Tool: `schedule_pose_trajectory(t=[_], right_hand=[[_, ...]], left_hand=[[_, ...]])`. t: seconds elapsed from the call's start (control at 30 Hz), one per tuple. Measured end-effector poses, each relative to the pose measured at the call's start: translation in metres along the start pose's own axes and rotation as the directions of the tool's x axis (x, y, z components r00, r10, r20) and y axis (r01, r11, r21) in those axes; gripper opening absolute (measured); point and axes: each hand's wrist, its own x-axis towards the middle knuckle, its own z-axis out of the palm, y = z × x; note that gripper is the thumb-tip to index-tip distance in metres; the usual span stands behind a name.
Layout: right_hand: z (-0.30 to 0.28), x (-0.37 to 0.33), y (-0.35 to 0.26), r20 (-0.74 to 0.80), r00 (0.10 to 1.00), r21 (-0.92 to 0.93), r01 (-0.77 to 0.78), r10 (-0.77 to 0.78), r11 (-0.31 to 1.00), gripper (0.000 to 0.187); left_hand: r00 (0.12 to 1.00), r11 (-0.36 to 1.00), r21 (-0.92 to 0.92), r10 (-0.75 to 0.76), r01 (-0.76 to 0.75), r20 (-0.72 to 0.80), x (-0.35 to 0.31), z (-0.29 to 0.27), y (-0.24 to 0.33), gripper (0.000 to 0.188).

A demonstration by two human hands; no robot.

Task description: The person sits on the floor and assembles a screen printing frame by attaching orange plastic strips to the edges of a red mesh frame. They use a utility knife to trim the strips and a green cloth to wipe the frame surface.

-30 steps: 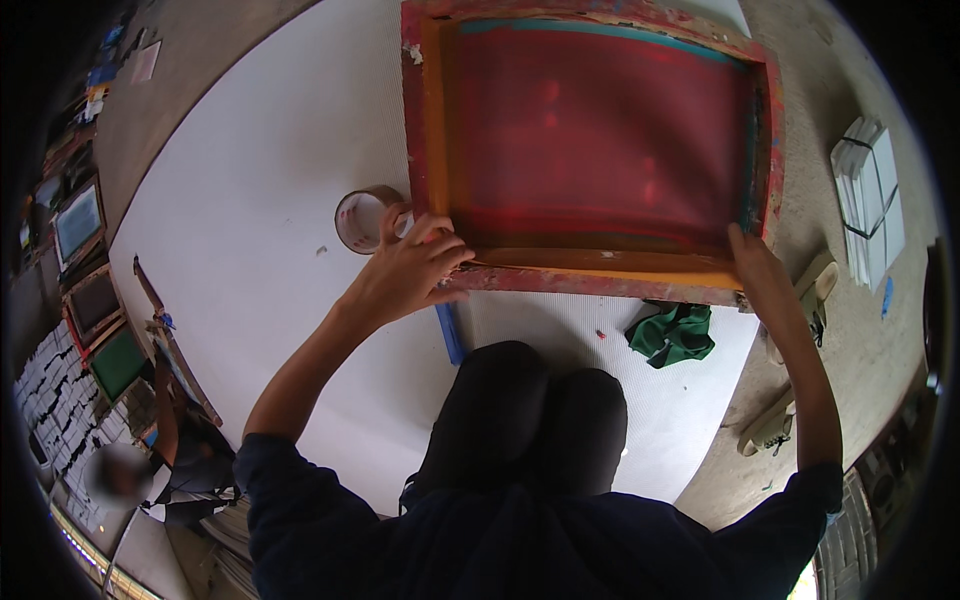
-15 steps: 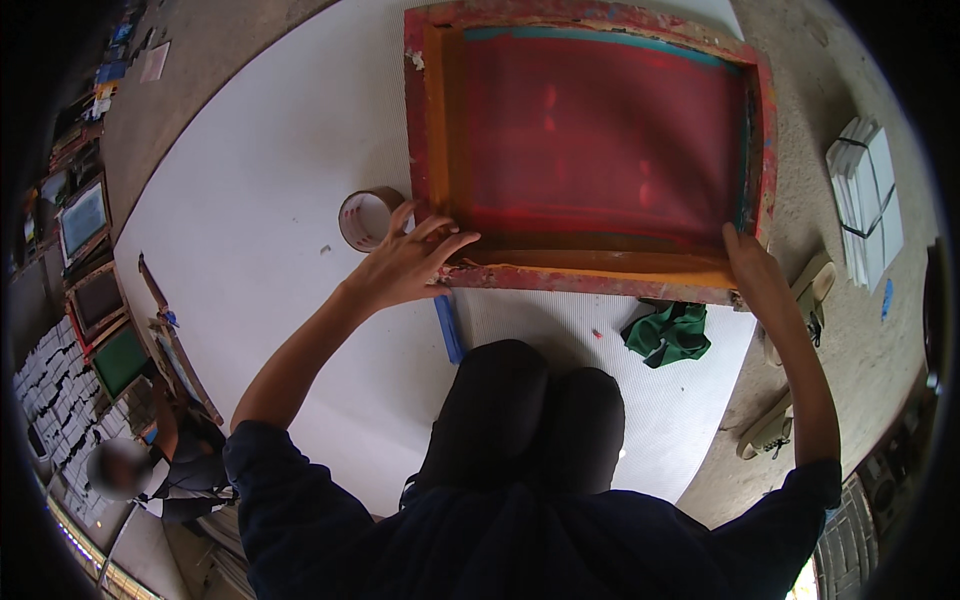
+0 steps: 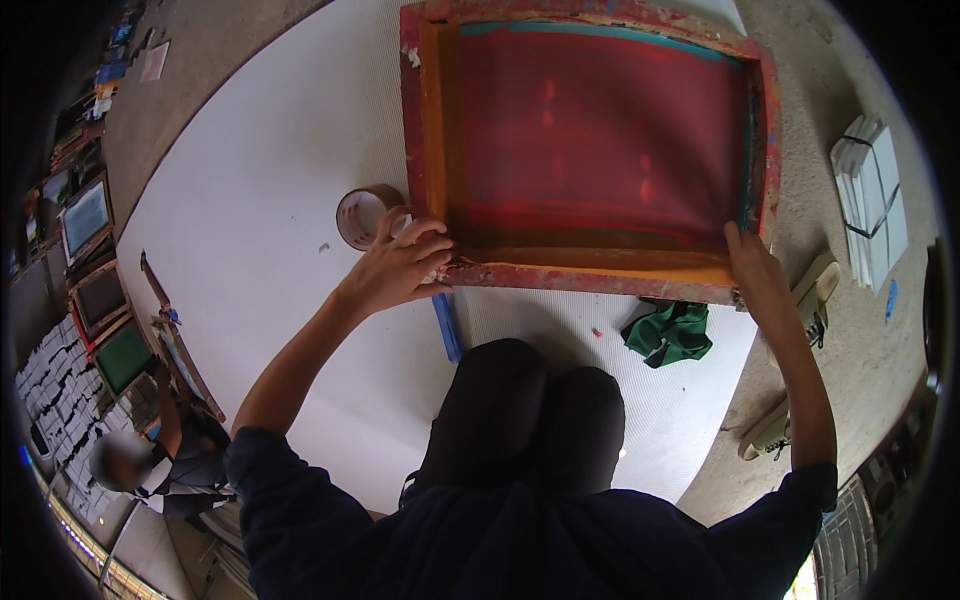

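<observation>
A screen printing frame [image 3: 600,150] with red mesh and paint-stained wooden sides is held over the white sheet in front of me. My left hand [image 3: 392,264] grips its near left corner, the fingers curled over the edge. At the near right corner, my right hand [image 3: 752,262] clasps the frame, its fingertips over the inner side and the rest of the grip partly hidden. A roll of brown tape [image 3: 362,222] lies just beyond my left fingers. Under the frame's near side, a blue strip-shaped thing [image 3: 447,328] and a crumpled green cloth [image 3: 672,333] rest on the sheet.
I sit on the large white ribbed sheet [image 3: 250,200], knees in front of me. Shoes [image 3: 770,425] and a strapped white stack [image 3: 870,200] stand on the floor at right. Several frames [image 3: 122,355] lean at far left, near another person [image 3: 185,450].
The frame has shifted slightly to the left, mainly at its left side. My left hand's fingers have drawn in and curled more closely on the corner; my right hand keeps its hold.
</observation>
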Motion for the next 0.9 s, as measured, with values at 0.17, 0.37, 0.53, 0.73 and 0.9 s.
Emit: schedule_pose_trajectory(t=[0.17,0.37,0.53,0.73,0.9], right_hand=[[-0.002,-0.001,0.001,0.009,1.000,0.024,-0.014,0.013,1.000,0.040],[-0.005,-0.003,0.004,0.029,0.999,0.102,-0.021,0.018,0.995,0.032],[-0.010,-0.002,0.002,0.041,0.999,0.096,-0.026,0.022,0.995,0.031],[-0.008,-0.002,0.003,0.014,1.000,0.130,-0.030,0.028,0.991,0.029],[-0.009,0.002,-0.001,0.037,0.998,0.121,-0.052,0.047,0.991,0.026]], left_hand=[[0.999,0.998,0.065,0.011,-0.013,0.031,0.004,0.003,-0.004,0.042],[0.991,0.996,0.048,0.070,-0.075,0.111,0.015,0.002,-0.015,0.046],[0.983,0.999,0.016,0.043,-0.046,0.178,0.013,0.001,-0.016,0.056],[0.999,1.000,0.002,0.024,-0.024,0.042,0.016,0.001,0.006,0.067],[0.997,0.977,-0.200,-0.063,0.069,0.034,0.026,0.009,0.024,0.054]])
